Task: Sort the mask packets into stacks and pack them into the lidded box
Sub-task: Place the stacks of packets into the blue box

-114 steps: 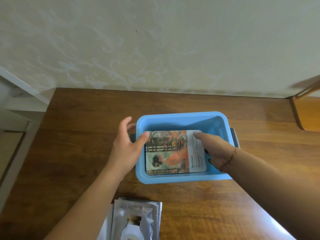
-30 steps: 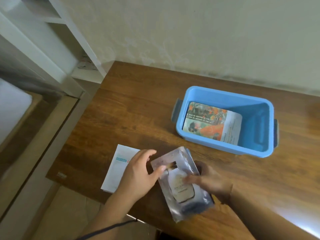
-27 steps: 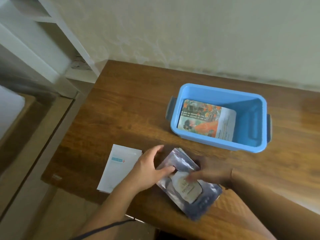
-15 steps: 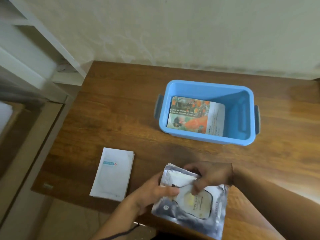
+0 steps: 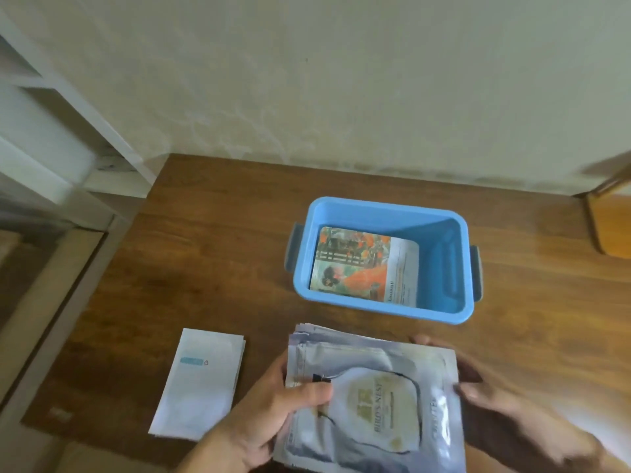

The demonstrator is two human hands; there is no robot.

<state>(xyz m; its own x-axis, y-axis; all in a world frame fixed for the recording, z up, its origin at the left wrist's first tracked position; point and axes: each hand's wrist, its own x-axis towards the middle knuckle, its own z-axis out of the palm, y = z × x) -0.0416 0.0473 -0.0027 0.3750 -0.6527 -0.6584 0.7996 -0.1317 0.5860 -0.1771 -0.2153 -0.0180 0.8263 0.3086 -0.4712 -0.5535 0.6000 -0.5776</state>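
Note:
A stack of silver mask packets (image 5: 372, 397) with a gold label is lifted at the near edge of the table. My left hand (image 5: 269, 414) grips its left side, thumb on top. My right hand (image 5: 491, 394) holds its right edge and looks blurred. Beyond the stack stands the blue box (image 5: 444, 312), without a lid, with orange picture packets (image 5: 362, 264) lying flat in its left part. A white packet stack (image 5: 201, 384) with a small blue label lies on the table to the left of my left hand.
The wooden table (image 5: 211, 261) runs back to a pale wall. A white shelf unit (image 5: 51, 138) stands to the left, beyond the table's left edge. A wooden chair part (image 5: 611, 223) shows at the far right. No lid is in view.
Both hands left the box, gathered the silver packets near the table's front edge, and have raised and squared the stack toward me. The picture packets stay in the box.

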